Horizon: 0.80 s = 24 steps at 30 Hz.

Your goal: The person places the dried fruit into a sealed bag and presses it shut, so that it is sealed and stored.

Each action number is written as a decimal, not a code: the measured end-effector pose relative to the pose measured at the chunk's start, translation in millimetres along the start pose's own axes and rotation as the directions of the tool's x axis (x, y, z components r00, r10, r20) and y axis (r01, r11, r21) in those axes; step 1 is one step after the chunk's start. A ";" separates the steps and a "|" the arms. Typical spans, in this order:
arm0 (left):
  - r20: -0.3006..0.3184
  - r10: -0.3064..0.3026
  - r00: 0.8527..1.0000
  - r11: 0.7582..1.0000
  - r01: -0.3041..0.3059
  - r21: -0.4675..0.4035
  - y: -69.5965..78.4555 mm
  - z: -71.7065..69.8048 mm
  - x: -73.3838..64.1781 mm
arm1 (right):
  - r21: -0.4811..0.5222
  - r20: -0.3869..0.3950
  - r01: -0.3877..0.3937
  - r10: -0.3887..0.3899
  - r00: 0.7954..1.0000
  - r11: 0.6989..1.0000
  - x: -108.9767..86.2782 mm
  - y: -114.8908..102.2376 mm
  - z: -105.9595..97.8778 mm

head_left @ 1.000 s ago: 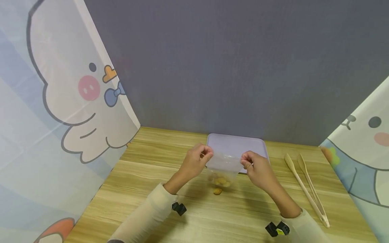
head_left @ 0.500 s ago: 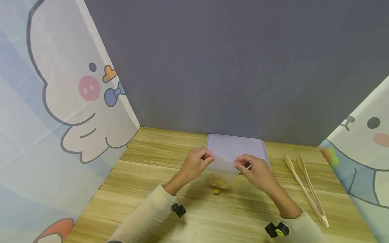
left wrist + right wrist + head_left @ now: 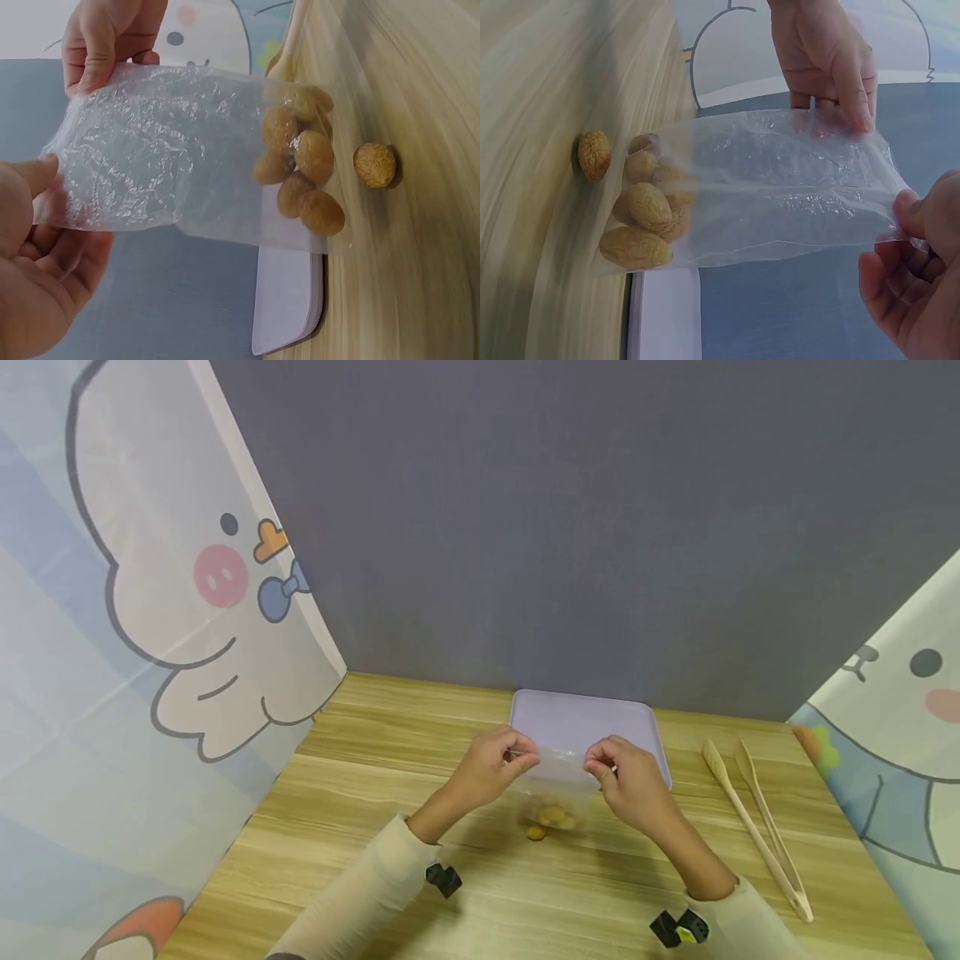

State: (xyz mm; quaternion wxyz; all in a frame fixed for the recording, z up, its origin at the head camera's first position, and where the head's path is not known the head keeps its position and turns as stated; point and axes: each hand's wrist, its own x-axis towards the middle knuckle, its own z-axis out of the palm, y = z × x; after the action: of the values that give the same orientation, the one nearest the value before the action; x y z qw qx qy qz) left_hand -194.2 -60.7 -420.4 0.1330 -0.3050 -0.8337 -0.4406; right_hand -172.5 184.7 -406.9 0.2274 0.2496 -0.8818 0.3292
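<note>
A clear plastic bag (image 3: 561,770) hangs upright between my two hands. My left hand (image 3: 487,766) pinches one top corner between thumb and fingers. At the opposite top corner, my right hand (image 3: 633,781) has the same pinch grip. Several wrinkled, yellow-brown dried fruits (image 3: 315,157) lie gathered at the bottom of the bag; its upper part holds none. One loose dried fruit (image 3: 594,155) rests on the wooden table, just under the bag on the near side. The plastic is creased near the top in the left wrist view.
Behind the bag, a pale purple tray (image 3: 581,714) lies flat by the grey back panel (image 3: 570,527). Long wooden tongs (image 3: 765,831) lie to the right on the wooden table (image 3: 360,827). Cartoon-printed cloths (image 3: 172,560) stand on both sides.
My left hand has shifted slightly right and toward me. My right hand has come a little left, narrowing the gap. The bag has shifted slightly right; the loose fruit has stayed in place.
</note>
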 end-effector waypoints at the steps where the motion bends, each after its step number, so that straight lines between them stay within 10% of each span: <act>1: -0.008 0.010 1.000 1.000 -0.009 0.011 0.4 0.3 -0.1 | 0.012 0.007 -0.010 0.009 1.000 1.000 -0.1 0.5 0.3; 13: -0.062 0.071 0.996 0.997 -0.069 0.045 6.1 0.2 -0.3 | 0.100 0.062 -0.012 0.006 0.998 0.995 -0.7 -0.5 3.6; 24: 0.042 0.132 0.990 0.986 -0.136 0.097 15.3 5.5 1.8 | -0.014 0.006 0.045 -0.045 0.999 0.999 -0.1 -6.8 3.6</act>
State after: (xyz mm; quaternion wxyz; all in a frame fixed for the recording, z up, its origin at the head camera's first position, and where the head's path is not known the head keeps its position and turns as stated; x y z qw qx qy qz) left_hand -185.7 -49.1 -412.6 0.1627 -0.3610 -0.8346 -0.3830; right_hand -169.3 177.7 -406.2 0.2343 0.2689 -0.8787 0.3173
